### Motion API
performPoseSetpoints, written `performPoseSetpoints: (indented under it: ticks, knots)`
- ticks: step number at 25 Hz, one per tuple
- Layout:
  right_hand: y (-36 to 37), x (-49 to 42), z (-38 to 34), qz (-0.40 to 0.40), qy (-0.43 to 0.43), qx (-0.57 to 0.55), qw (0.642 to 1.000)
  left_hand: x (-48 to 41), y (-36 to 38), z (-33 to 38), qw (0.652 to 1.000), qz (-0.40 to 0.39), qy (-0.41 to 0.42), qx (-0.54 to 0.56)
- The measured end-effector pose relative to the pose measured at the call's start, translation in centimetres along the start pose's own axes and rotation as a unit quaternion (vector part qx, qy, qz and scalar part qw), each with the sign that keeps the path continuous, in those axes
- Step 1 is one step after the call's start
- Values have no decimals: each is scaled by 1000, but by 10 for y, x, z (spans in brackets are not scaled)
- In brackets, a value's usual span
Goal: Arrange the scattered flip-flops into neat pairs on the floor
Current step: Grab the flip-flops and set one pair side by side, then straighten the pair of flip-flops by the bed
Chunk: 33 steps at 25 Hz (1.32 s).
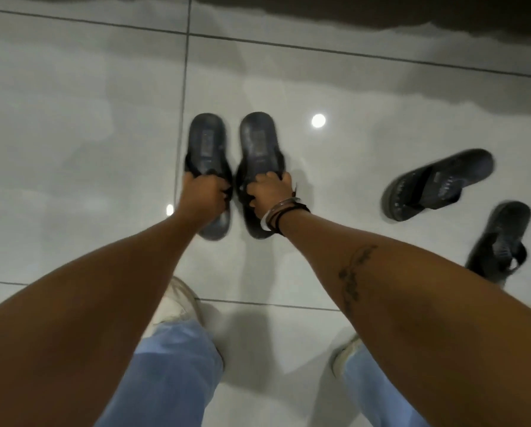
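Observation:
Two black flip-flops lie side by side in the middle of the glossy tiled floor, heels pointing away from me. My left hand (203, 192) is closed around the straps of the left flip-flop (207, 143). My right hand (268, 191), with bracelets at the wrist, grips the straps of the right flip-flop (259, 141). Two more black flip-flops lie loose at the right: one angled flip-flop (439, 183) and, nearer the frame edge, a second loose flip-flop (501, 241) partly hidden behind my right forearm.
The pale grey floor tiles (73, 134) have dark grout lines and reflect ceiling lights. My own feet in pale shoes (181, 303) and light blue trousers (171, 371) stand below the held pair. A dark shadowed band runs along the top edge.

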State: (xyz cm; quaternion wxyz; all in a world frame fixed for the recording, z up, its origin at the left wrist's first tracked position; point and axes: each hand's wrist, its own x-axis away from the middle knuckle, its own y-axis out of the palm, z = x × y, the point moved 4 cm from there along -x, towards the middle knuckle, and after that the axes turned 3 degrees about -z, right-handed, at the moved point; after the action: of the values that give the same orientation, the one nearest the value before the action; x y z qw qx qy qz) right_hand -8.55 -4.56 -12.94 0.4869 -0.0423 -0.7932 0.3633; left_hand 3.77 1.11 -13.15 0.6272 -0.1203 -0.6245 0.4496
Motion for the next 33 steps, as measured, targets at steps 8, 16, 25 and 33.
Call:
performPoseSetpoints:
  ticks: [8,16,25,33]
  knots:
    - [-20,128,220,130,184,-113,968,19,-15,142,962,148,197,-117]
    - [101,231,442,-1,366,-153,918,-56,76,443,874,62,393,-279]
    - [59,222,417,146,375,-267,876,-44,65,408,969,32,216,-112]
    - [23,138,322,144,323,-213,911,-40,74,358,986,6,168,-20]
